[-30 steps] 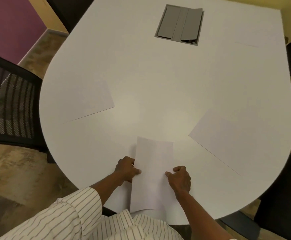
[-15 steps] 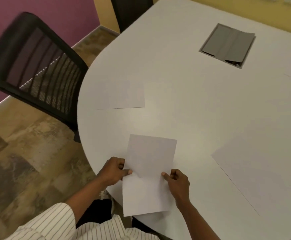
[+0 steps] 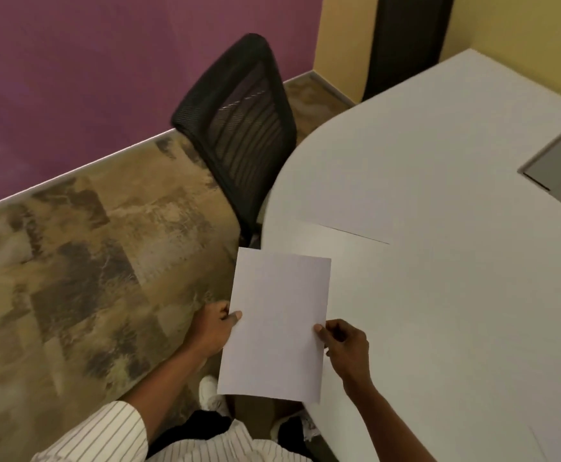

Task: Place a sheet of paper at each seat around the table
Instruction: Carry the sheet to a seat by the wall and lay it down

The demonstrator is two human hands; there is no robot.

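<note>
I hold a white sheet of paper (image 3: 277, 325) upright in the air by its two long edges, over the rounded edge of the white table (image 3: 456, 261). My left hand (image 3: 214, 328) pinches its left edge and my right hand (image 3: 344, 343) pinches its right edge. Another white sheet (image 3: 346, 208) lies flat on the table in front of the black mesh chair (image 3: 239, 128). Whether I hold one sheet or a thin stack is not clear.
The black mesh chair stands against the table's left edge. A grey cable hatch (image 3: 559, 165) is set into the table at the right. A purple wall (image 3: 72, 78) and patterned carpet (image 3: 89, 261) lie to the left. A dark chair back (image 3: 406, 38) stands by the yellow wall.
The sheet has been lifted off the table and carried left, past the table's edge. My view has swung left, so the chair and carpet now fill the frame.
</note>
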